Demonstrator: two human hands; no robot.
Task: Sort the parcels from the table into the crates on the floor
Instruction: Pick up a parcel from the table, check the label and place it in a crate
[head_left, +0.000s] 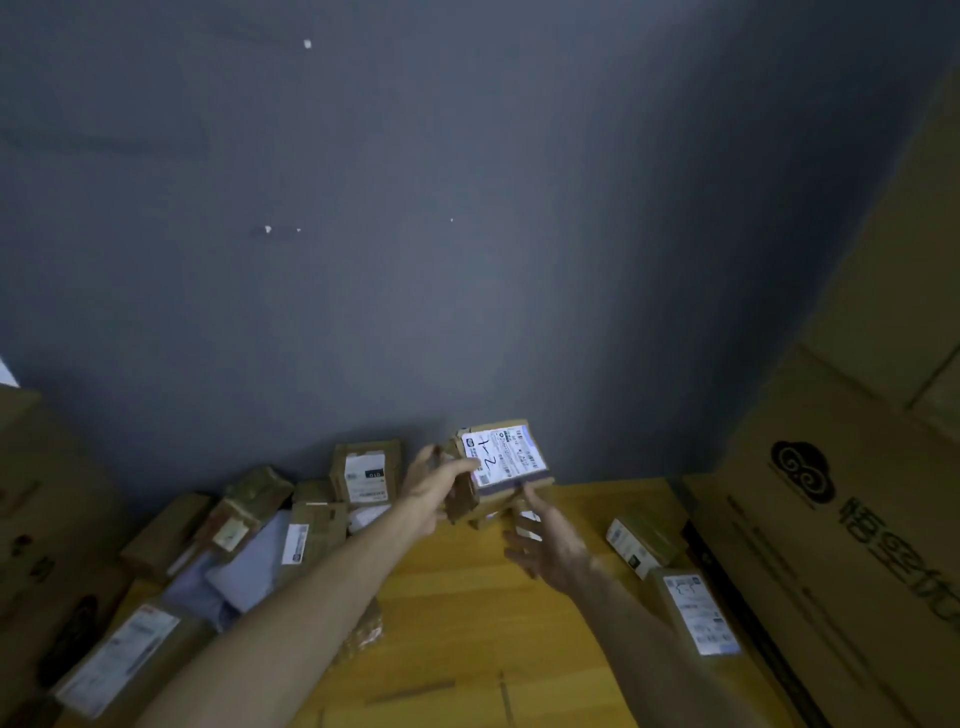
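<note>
A small cardboard parcel (501, 465) is held up above the far edge of the wooden table (467, 623), at about 12 o'clock from the hands. Its labelled face tilts toward the camera, its long axis running from 11 to 5 o'clock. The white label bears a handwritten "1-2"; the printed text is too blurred to read. The left hand (434, 486) grips the parcel's left side, thumb on top. The right hand (545, 545) has loosely spread fingers, fingertips touching the parcel's lower edge.

At 9 o'clock lies a heap of other parcels (291, 525). At 3 o'clock stands a big carton (841, 545) printed with a cloud logo.
</note>
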